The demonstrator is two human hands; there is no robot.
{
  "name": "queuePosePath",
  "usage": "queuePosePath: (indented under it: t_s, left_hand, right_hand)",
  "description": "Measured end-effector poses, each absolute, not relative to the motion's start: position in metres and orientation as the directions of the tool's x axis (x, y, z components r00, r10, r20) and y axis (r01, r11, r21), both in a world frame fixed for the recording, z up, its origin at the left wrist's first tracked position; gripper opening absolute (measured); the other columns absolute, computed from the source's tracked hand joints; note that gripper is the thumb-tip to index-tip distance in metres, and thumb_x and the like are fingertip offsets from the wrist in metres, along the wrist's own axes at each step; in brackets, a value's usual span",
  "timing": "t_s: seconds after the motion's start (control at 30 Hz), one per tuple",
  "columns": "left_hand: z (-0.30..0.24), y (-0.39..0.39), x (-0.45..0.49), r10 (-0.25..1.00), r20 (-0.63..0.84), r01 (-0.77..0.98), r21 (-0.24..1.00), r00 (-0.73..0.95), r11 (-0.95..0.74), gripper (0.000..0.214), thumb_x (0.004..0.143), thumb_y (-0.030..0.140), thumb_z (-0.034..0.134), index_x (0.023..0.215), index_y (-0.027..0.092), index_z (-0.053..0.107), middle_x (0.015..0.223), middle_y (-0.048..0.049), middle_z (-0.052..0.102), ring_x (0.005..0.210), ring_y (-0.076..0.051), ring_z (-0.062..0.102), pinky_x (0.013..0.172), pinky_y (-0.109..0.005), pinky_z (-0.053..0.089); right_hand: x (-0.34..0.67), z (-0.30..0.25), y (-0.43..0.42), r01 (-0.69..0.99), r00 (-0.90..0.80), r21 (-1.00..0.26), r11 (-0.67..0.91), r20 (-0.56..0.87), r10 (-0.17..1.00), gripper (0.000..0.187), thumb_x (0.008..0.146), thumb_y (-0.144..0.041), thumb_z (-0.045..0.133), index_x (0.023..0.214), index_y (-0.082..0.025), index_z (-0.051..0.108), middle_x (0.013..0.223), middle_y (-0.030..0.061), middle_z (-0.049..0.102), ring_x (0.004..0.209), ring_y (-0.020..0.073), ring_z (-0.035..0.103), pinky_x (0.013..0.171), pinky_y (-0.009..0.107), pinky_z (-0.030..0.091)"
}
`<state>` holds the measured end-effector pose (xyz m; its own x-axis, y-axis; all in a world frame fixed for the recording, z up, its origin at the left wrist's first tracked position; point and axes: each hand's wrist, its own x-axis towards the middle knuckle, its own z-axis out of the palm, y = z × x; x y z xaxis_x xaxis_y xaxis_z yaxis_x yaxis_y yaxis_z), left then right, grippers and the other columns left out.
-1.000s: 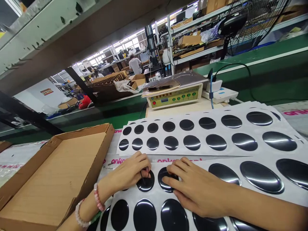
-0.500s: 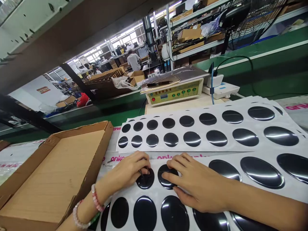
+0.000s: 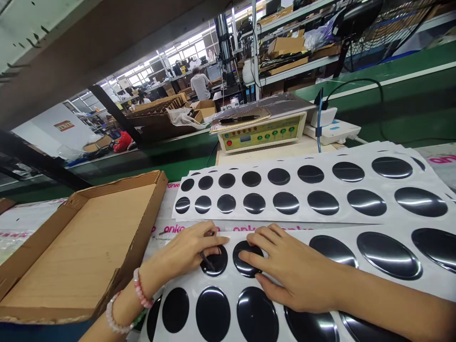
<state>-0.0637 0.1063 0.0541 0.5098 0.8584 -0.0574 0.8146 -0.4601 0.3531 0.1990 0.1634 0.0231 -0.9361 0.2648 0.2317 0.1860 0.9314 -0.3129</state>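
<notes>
- Head view, looking down on a bench (image 3: 249, 156) of pale wood, with two white backing sheets printed in pink lettering lying across it.
- The left hand (image 3: 185, 251) is curled narrow, pinching a thin dark pick-like tool (image 3: 206, 259); its tip meets the edge of a glossy black round dome sticker (image 3: 217, 268).
- The right hand (image 3: 290, 268) lies open, its fingertips (image 3: 254, 242) resting on the neighbouring glossy black dome sticker (image 3: 242, 268), just beside the first.
- Those two stickers sit on the nearer white backing sheet (image 3: 192, 308), among rows of larger black ovals.
- A farther white backing sheet (image 3: 295, 175) carries two full rows of black domes, graded from small to large.
- Progress so far: every dome in view sits on its backing, and no dome shows off its sheet. Whether the tool has lifted the first sticker's edge cannot be told.
- A brown corrugated cardboard tray (image 3: 153, 204) lies left of the hands.
- Beyond, a yellow-green control box (image 3: 263, 137) stands on the bench, and a co-worker (image 3: 200, 86) works farther down the room.
</notes>
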Motion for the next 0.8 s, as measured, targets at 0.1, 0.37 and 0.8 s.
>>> queuePosePath:
  t_s: [0.1, 0.37, 0.8]
  left_hand:
    - [0.052, 0.103, -0.068, 0.842, -0.029, 0.802, 0.326, 0.538, -0.501, 0.032, 0.094, 0.009, 0.047, 0.117, 0.027, 0.060, 0.105, -0.0054, 0.052, 0.093, -0.020, 0.051, 0.077, -0.030, 0.042]
    - [0.058, 0.113, -0.058, 0.869, -0.027, 0.799, 0.409, 0.494, -0.441, 0.019, 0.087, 0.000, 0.054, 0.090, 0.019, 0.055, 0.093, 0.0015, 0.054, 0.081, -0.011, 0.053, 0.072, -0.020, 0.043]
    - [0.085, 0.028, -0.081, 0.972, 0.049, 0.848, 0.479, 0.232, -0.226, 0.009, 0.098, 0.019, 0.038, 0.091, 0.021, 0.043, 0.099, -0.0028, 0.048, 0.087, -0.012, 0.050, 0.076, -0.021, 0.043]
  right_hand:
    - [0.199, 0.023, 0.163, 0.193, -0.936, -0.316, 0.929, 0.226, 0.271, 0.034, 0.089, -0.023, 0.049, 0.123, -0.020, 0.055, 0.108, 0.0093, 0.050, 0.099, 0.0276, 0.042, 0.086, 0.046, 0.038]
    - [0.198, 0.023, 0.162, 0.197, -0.933, -0.307, 0.931, 0.234, 0.274, 0.037, 0.088, -0.023, 0.050, 0.126, -0.021, 0.054, 0.109, 0.0095, 0.050, 0.099, 0.0274, 0.043, 0.086, 0.046, 0.038]
    - [0.197, 0.021, 0.161, 0.175, -0.932, -0.272, 0.946, 0.264, 0.249, 0.039, 0.089, -0.028, 0.049, 0.127, -0.020, 0.049, 0.116, 0.0136, 0.049, 0.104, 0.0322, 0.043, 0.085, 0.049, 0.037]
